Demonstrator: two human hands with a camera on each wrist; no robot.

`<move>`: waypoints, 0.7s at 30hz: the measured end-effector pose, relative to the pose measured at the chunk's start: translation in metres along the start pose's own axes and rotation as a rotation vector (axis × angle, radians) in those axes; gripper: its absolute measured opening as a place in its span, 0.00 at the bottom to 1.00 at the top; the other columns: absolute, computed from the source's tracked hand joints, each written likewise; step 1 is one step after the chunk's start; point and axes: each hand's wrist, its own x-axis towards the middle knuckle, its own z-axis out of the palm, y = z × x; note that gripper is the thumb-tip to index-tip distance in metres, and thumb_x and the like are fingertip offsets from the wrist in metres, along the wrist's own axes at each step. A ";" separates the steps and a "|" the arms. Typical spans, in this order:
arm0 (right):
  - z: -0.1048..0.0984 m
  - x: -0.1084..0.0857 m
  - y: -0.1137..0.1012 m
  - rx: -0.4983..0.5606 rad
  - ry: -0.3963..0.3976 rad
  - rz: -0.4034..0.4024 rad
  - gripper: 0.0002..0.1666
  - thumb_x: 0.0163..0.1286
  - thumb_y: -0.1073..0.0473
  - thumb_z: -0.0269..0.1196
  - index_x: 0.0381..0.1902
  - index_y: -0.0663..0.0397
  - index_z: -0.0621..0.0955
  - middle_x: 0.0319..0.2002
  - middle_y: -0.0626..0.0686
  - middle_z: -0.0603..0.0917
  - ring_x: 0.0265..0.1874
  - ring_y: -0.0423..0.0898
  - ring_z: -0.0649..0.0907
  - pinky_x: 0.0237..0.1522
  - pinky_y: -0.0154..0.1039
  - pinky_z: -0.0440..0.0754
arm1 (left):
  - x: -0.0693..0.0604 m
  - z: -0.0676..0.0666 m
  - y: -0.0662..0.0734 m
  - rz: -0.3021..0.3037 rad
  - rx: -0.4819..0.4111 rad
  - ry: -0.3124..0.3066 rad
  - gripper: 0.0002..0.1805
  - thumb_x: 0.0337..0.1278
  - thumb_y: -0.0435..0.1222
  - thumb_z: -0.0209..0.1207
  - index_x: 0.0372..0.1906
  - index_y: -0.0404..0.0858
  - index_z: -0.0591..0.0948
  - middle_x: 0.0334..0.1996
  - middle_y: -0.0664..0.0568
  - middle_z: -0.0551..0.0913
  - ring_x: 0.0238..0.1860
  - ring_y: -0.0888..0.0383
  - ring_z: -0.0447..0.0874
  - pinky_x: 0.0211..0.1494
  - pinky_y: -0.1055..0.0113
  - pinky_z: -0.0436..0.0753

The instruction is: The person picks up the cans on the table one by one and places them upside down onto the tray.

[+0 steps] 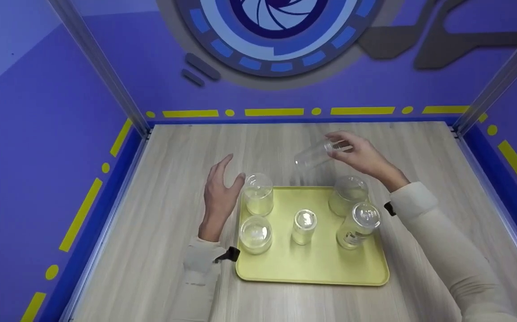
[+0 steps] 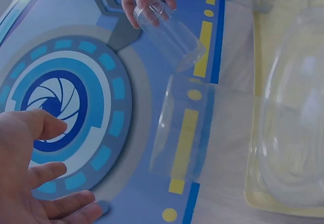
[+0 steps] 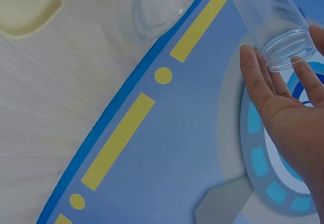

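Observation:
My right hand [image 1: 362,155] grips a clear plastic jar [image 1: 311,155] by its threaded mouth end. The jar is tilted in the air behind the tray, its base pointing left and down. My left hand [image 1: 220,195] is empty, fingers spread, beside a tall clear jar [image 1: 259,197] at the tray's back left corner; I cannot tell whether they touch. A squat clear jar [image 1: 256,235] stands in front of that one. A small jar [image 1: 304,226] stands mid-tray. At the right are a wide jar [image 1: 347,197] and a tall jar with a label [image 1: 357,226].
All the standing jars are on a yellow tray [image 1: 312,273] with a low rim. It lies on a wood-grain table [image 1: 164,214]. Blue printed walls [image 1: 285,94] enclose the table at the back and both sides, with metal posts [image 1: 106,71] at the corners.

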 end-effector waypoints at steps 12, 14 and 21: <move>0.005 -0.008 -0.001 0.131 0.040 0.003 0.30 0.77 0.59 0.67 0.73 0.58 0.76 0.63 0.62 0.81 0.60 0.57 0.81 0.59 0.38 0.80 | 0.004 0.011 0.016 0.128 -0.085 -0.002 0.32 0.67 0.42 0.66 0.75 0.42 0.76 0.71 0.45 0.76 0.73 0.47 0.72 0.72 0.45 0.72; 0.005 -0.009 -0.003 0.163 0.049 0.005 0.30 0.77 0.60 0.67 0.73 0.60 0.76 0.63 0.63 0.81 0.59 0.55 0.82 0.57 0.35 0.81 | 0.005 0.013 0.020 0.138 -0.125 -0.015 0.32 0.67 0.40 0.66 0.75 0.41 0.76 0.70 0.44 0.76 0.72 0.47 0.72 0.71 0.44 0.74; 0.004 -0.014 -0.007 0.257 0.062 0.007 0.30 0.77 0.61 0.67 0.73 0.64 0.75 0.62 0.65 0.80 0.56 0.49 0.83 0.54 0.35 0.84 | 0.006 0.022 0.030 0.162 -0.205 -0.056 0.33 0.65 0.38 0.68 0.74 0.39 0.76 0.69 0.44 0.77 0.70 0.46 0.74 0.67 0.43 0.78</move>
